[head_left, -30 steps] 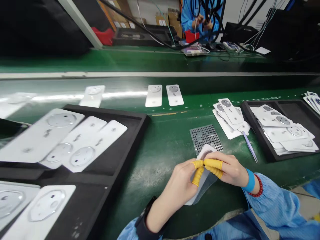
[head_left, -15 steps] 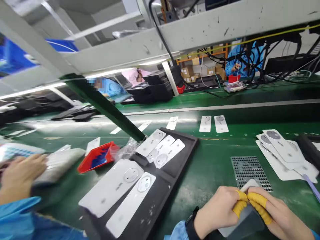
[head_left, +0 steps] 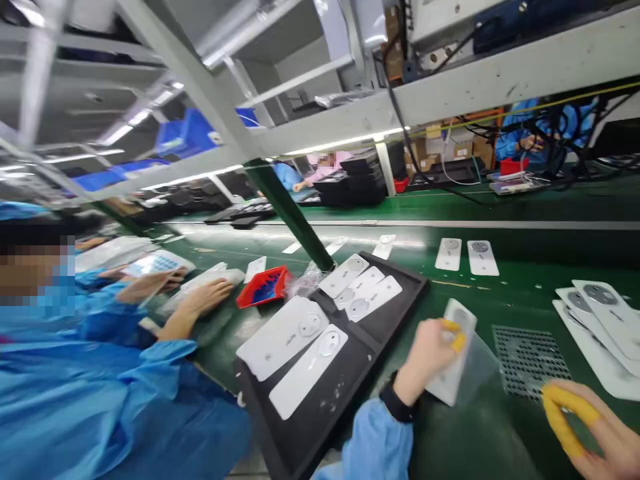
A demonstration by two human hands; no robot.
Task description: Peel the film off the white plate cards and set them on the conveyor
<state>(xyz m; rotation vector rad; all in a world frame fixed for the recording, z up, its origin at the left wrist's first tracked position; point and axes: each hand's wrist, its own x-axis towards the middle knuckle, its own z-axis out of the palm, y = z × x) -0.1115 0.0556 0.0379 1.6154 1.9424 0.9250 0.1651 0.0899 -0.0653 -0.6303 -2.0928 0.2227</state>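
Note:
My left hand (head_left: 434,357), with yellow finger cots on thumb and finger, grips a white phone back cover (head_left: 453,377) tilted above the green bench. A clear film (head_left: 481,373) hangs off the cover's right side. At the lower right, my right hand (head_left: 593,423) has its yellow-covered thumb and finger bent tip to tip; anything tiny between them cannot be made out. Between my hands lies a sheet of small black pieces (head_left: 533,363). Several back covers with round camera rings are stacked (head_left: 607,327) to the right.
A black tray (head_left: 345,400) holding several back covers lies left of my hands. Beyond it are a red bin (head_left: 263,287) with blue pieces and a green post (head_left: 293,217). Single covers (head_left: 483,259) lie along the far strip. A co-worker in blue (head_left: 125,400) sits at left.
My hands have parted: the left has lifted the cover and film, the right has moved away to the right. The view has swung left, showing more of the co-worker.

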